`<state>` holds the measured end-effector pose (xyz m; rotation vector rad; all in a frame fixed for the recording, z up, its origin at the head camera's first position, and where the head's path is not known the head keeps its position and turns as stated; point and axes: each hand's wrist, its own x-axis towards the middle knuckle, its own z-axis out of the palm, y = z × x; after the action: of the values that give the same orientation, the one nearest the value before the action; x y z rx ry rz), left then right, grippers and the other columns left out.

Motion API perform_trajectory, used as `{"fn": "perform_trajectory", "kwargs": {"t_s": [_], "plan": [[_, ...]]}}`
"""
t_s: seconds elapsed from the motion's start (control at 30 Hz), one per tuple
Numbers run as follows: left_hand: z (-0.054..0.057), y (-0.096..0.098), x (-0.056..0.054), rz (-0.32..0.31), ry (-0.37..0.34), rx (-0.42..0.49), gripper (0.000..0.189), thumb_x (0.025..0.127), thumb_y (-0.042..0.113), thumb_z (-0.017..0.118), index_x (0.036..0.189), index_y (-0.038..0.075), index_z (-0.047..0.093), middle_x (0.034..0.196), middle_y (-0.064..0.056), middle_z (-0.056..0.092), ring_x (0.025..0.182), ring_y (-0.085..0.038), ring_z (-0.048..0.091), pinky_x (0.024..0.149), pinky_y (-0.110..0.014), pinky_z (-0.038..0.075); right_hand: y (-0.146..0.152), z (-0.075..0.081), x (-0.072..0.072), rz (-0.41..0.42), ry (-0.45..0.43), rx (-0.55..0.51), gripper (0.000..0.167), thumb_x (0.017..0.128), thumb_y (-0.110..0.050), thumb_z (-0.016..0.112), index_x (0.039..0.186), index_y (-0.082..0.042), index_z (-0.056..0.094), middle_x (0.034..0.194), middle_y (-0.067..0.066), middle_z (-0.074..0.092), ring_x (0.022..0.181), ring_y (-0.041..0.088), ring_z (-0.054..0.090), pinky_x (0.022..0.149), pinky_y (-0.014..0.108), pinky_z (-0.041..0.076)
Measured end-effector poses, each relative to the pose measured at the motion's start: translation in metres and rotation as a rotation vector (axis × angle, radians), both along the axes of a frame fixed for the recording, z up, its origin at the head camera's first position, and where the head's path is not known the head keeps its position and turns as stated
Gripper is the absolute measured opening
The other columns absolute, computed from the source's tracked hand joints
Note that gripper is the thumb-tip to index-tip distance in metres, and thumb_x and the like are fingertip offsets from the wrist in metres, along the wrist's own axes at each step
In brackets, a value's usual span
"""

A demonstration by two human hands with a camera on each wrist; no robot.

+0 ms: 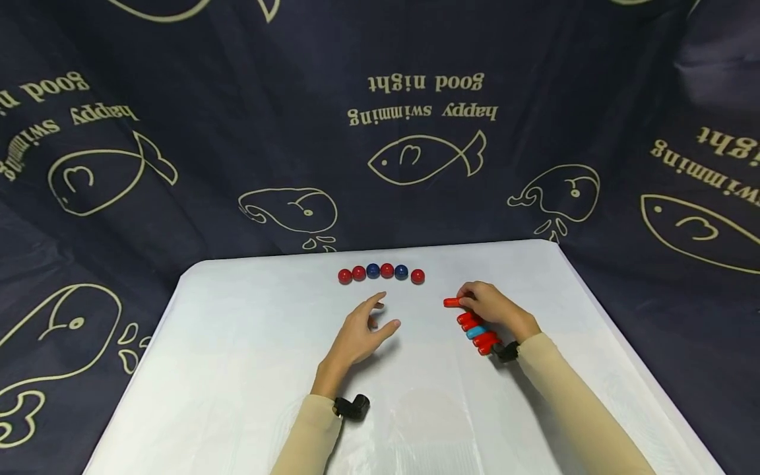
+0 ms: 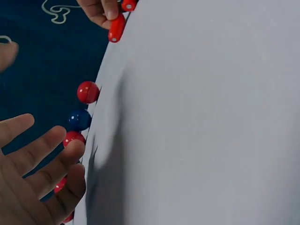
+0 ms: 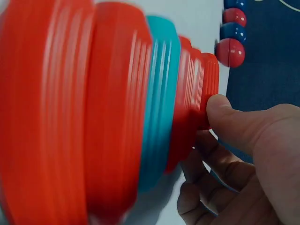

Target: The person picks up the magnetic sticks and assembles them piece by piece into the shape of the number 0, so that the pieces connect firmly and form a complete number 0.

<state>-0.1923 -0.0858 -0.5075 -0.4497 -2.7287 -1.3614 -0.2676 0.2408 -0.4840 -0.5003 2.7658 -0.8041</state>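
In the head view my right hand [image 1: 489, 305] pinches a short red ribbed cylinder [image 1: 451, 303] by its near end, above the far end of a slanting row. That row holds several more red cylinders [image 1: 487, 346] and one light blue cylinder [image 1: 476, 332]. The right wrist view shows the thumb against the held piece, with the light blue cylinder [image 3: 159, 103] closer to the camera. My left hand [image 1: 356, 338], fingers spread and holding nothing, hovers over the white table, nearest to a curved row of red balls [image 1: 387, 270] and dark blue balls [image 1: 373, 271].
The white-covered table [image 1: 249, 369] ends just behind the balls. Behind it hangs a dark curtain [image 1: 297, 152] printed with fish outlines and lettering. A black wrist camera [image 1: 353, 408] sits on the left wrist, another [image 1: 505, 351] on the right beside the cylinders.
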Motion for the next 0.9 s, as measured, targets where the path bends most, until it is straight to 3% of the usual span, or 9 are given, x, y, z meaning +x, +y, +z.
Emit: {"fn": "perform_trajectory", "kwargs": {"t_s": [0.17, 0.3, 0.5, 0.67, 0.9], "plan": [[-0.007, 0.001, -0.001, -0.003, -0.004, 0.061, 0.061, 0.096, 0.035, 0.072, 0.149, 0.01, 0.052, 0.13, -0.011, 0.069, 0.083, -0.012, 0.063, 0.079, -0.032, 0.052, -0.018, 0.001, 0.003, -0.019, 0.029, -0.026, 0.018, 0.103, -0.013, 0.062, 0.113, 0.0, 0.069, 0.098, 0.011, 0.068, 0.084, 0.021, 0.058, 0.078, 0.035, 0.051], [-0.011, 0.0, -0.001, 0.034, -0.013, 0.078, 0.054, 0.096, 0.025, 0.072, 0.145, 0.009, 0.056, 0.128, -0.011, 0.07, 0.083, -0.01, 0.065, 0.079, -0.031, 0.053, -0.039, 0.006, 0.006, -0.024, 0.064, -0.052, 0.017, 0.102, -0.012, 0.064, 0.113, -0.001, 0.071, 0.103, 0.012, 0.069, 0.087, 0.021, 0.06, 0.08, 0.037, 0.053], [-0.014, -0.003, -0.004, 0.077, -0.029, 0.141, 0.05, 0.097, 0.022, 0.073, 0.143, 0.008, 0.059, 0.126, -0.013, 0.071, 0.083, -0.013, 0.066, 0.076, -0.031, 0.054, -0.072, 0.008, 0.012, 0.003, 0.088, -0.148, 0.016, 0.1, -0.012, 0.066, 0.111, -0.002, 0.072, 0.101, 0.011, 0.068, 0.081, 0.016, 0.062, 0.075, 0.032, 0.051], [-0.016, -0.007, -0.008, 0.101, -0.041, 0.159, 0.049, 0.097, 0.024, 0.072, 0.142, 0.009, 0.06, 0.125, -0.012, 0.072, 0.078, -0.01, 0.062, 0.07, -0.025, 0.051, -0.097, -0.003, 0.021, 0.021, 0.075, -0.199, 0.015, 0.101, -0.014, 0.067, 0.11, -0.005, 0.073, 0.105, 0.009, 0.068, 0.09, 0.017, 0.061, 0.085, 0.036, 0.053], [-0.016, -0.014, -0.006, 0.103, -0.027, 0.175, 0.038, 0.095, 0.015, 0.074, 0.132, 0.006, 0.068, 0.124, -0.015, 0.071, 0.057, -0.007, 0.058, 0.051, -0.023, 0.05, -0.125, -0.016, 0.031, 0.033, 0.083, -0.248, 0.012, 0.1, -0.014, 0.069, 0.108, -0.007, 0.074, 0.102, 0.006, 0.07, 0.091, 0.016, 0.062, 0.09, 0.04, 0.055]]}}
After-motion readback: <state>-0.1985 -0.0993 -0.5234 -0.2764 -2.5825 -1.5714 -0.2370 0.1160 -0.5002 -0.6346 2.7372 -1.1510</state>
